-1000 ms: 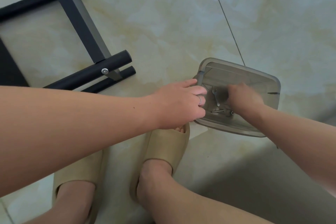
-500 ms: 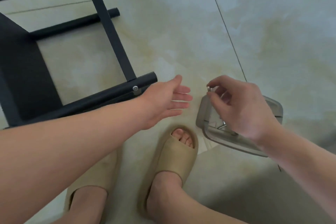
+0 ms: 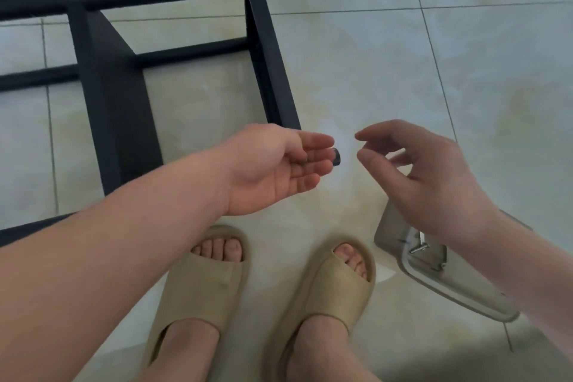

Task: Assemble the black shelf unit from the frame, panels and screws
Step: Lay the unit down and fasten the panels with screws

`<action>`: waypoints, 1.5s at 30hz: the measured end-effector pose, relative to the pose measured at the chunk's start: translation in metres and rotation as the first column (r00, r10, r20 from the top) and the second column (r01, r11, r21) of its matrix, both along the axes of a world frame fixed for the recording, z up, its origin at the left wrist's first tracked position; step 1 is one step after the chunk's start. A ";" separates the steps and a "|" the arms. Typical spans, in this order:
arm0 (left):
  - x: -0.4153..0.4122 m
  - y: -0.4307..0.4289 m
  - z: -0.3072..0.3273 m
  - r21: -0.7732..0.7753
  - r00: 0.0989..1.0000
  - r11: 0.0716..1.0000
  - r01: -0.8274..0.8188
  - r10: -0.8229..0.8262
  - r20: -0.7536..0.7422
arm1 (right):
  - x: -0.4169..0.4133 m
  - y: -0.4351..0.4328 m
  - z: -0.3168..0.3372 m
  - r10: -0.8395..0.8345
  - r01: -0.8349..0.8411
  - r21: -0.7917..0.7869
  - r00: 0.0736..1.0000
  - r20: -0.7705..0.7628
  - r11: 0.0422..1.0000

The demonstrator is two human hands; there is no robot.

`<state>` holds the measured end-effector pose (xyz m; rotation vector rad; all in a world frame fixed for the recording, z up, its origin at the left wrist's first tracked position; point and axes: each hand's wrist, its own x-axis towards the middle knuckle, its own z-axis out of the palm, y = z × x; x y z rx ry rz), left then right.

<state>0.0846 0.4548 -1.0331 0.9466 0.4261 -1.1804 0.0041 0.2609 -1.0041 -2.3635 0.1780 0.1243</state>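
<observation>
Half the grey tray behind the right hand.

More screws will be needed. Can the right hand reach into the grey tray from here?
Probably yes: the right hand hovers close over the grey tray, and nothing but its own wrist crosses the open top.

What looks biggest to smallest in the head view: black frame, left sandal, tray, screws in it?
1. Black frame
2. Left sandal and tray: alike, tray partly hidden
3. Screws
</observation>
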 end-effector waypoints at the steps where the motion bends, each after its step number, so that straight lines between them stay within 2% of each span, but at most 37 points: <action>1: 0.006 0.007 0.001 -0.004 0.999 1.000 -0.015 0.016 0.028 | 0.006 0.003 -0.004 0.049 -0.050 -0.017 0.998 -0.027 0.999; 4: 0.021 0.027 0.000 0.067 0.988 0.996 -0.057 0.047 0.147 | 0.023 0.008 -0.015 0.257 -0.276 -0.144 0.956 -0.140 0.950; 7: 0.028 0.041 -0.014 0.264 0.954 0.955 -0.137 0.055 0.296 | 0.038 0.011 -0.027 0.440 -0.502 -0.289 0.861 -0.253 0.815; 9: 0.030 0.044 -0.027 0.346 0.939 0.926 -0.152 0.026 0.344 | 0.048 0.015 -0.033 0.495 -0.564 -0.335 0.825 -0.274 0.755; 11: 0.029 0.040 -0.038 0.402 0.928 0.912 -0.086 -0.074 0.366 | 0.057 0.018 -0.038 0.525 -0.581 -0.353 0.814 -0.249 0.734; 13: 0.028 0.033 -0.046 0.462 0.890 0.885 0.055 -0.254 0.380 | 0.066 0.020 -0.041 0.531 -0.583 -0.347 0.812 -0.242 0.734; 16: 0.029 0.022 -0.049 0.513 0.761 0.818 0.259 -0.500 0.414 | 0.071 0.020 -0.046 0.547 -0.600 -0.342 0.800 -0.247 0.723; 18: 0.030 0.020 -0.046 0.528 0.704 0.794 0.301 -0.558 0.438 | 0.070 0.018 -0.047 0.563 -0.609 -0.357 0.793 -0.234 0.709; 24: 0.016 0.023 -0.050 0.551 0.643 0.745 0.376 -0.638 0.423 | 0.055 0.013 -0.049 0.623 -0.640 -0.391 0.759 -0.187 0.662; 29: -0.004 0.025 -0.057 0.481 0.648 0.739 0.472 -0.661 0.379 | 0.041 0.026 -0.056 0.678 -0.665 -0.511 0.708 -0.198 0.545; 36: -0.014 0.028 -0.064 0.510 0.704 0.787 0.348 -0.578 0.412 | 0.048 0.028 -0.066 0.736 -0.691 -0.553 0.649 -0.192 0.466; 40: -0.016 0.031 -0.069 0.416 0.814 0.863 0.287 -0.448 0.368 | 0.047 0.027 -0.067 0.776 -0.691 -0.587 0.610 -0.161 0.421; 45: -0.018 0.030 -0.067 0.523 0.726 0.808 0.271 -0.528 0.440 | 0.036 0.027 -0.064 0.793 -0.691 -0.591 0.594 -0.136 0.416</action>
